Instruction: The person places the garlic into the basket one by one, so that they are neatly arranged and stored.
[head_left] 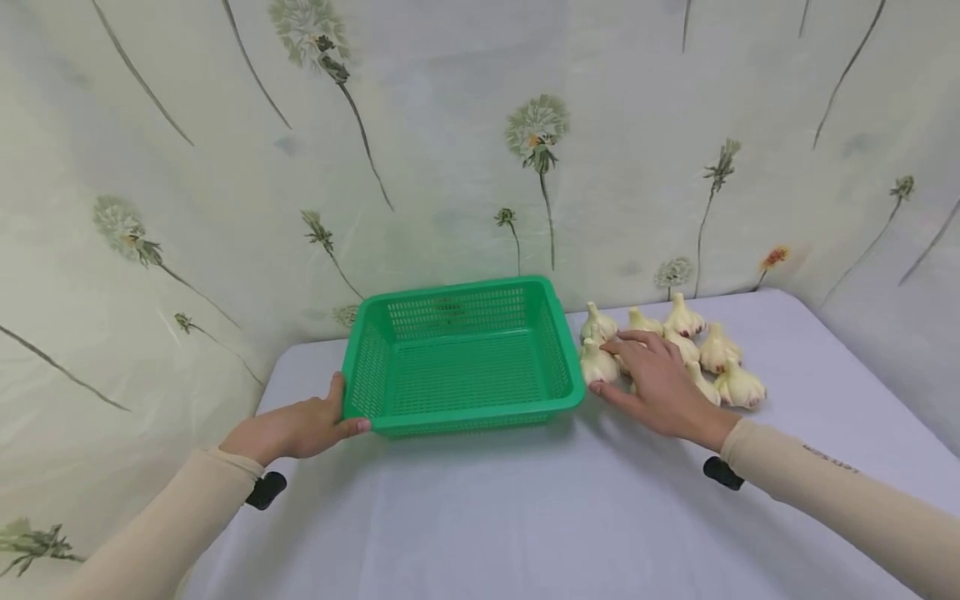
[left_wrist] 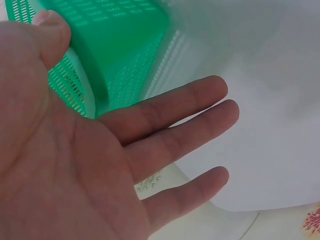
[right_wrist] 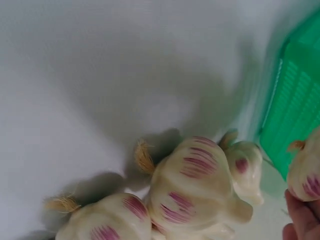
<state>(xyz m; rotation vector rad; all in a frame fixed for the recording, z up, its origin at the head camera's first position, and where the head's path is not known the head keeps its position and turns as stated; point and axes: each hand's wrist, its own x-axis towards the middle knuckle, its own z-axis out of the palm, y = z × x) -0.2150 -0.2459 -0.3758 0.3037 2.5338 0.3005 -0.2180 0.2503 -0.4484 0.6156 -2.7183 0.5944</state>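
A green plastic basket (head_left: 465, 414) with slotted walls has nothing inside it. At its left end, my left hand (head_left: 303, 427) has its thumb over the front corner of the rim; the left wrist view shows straight, spread fingers (left_wrist: 182, 142) beside the outer wall. On the right, my right hand (head_left: 660, 379) pinches a garlic bulb (head_left: 597, 365) between thumb and fingers, close to the basket's right wall. That held bulb (right_wrist: 307, 167) shows purple streaks and a tuft of roots at the right edge of the right wrist view.
Several more garlic bulbs (head_left: 738, 385) are clustered right of the basket, partly behind the right hand. A pale cloth covers the table (head_left: 480, 517). Behind it hangs a curtain (head_left: 450, 167) printed with dandelions.
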